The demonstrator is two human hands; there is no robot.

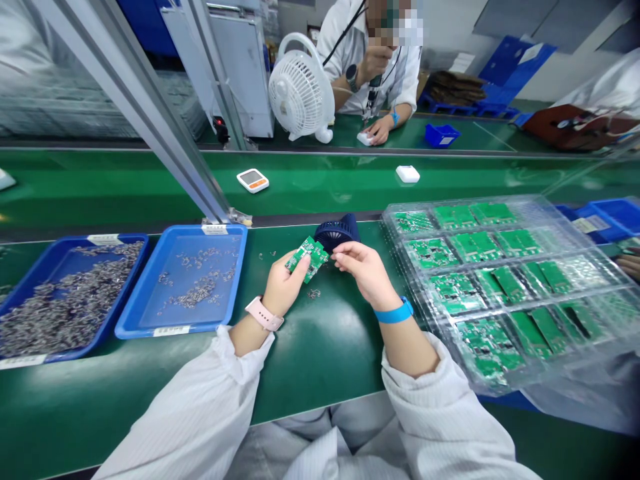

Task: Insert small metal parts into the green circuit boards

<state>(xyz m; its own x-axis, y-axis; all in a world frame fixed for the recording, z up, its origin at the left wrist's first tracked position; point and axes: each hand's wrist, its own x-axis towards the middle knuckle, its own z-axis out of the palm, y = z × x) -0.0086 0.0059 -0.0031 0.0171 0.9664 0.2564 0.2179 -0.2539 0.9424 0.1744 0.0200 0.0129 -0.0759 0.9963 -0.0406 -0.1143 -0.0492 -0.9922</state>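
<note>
In the middle of the head view, my left hand (283, 283) grips a green circuit board (316, 264) by its left side, thumb on top. My right hand (361, 265) is at the board's right edge, thumb and fingertips pinched together. Whatever sits in that pinch is too small to make out. Just behind the board stands a small dark blue fan (338, 230), partly hidden by it. On the green table below the board lies a little pile of small metal parts (314, 293).
At left are a blue tray of metal parts (145, 250) and another blue tray (234, 287) holding fewer. A clear plastic tray (453, 313) of circuit boards stands at right. Beyond, a conveyor (325, 177) carries white devices. Across it, a person (373, 80) works beside a white fan (300, 90).
</note>
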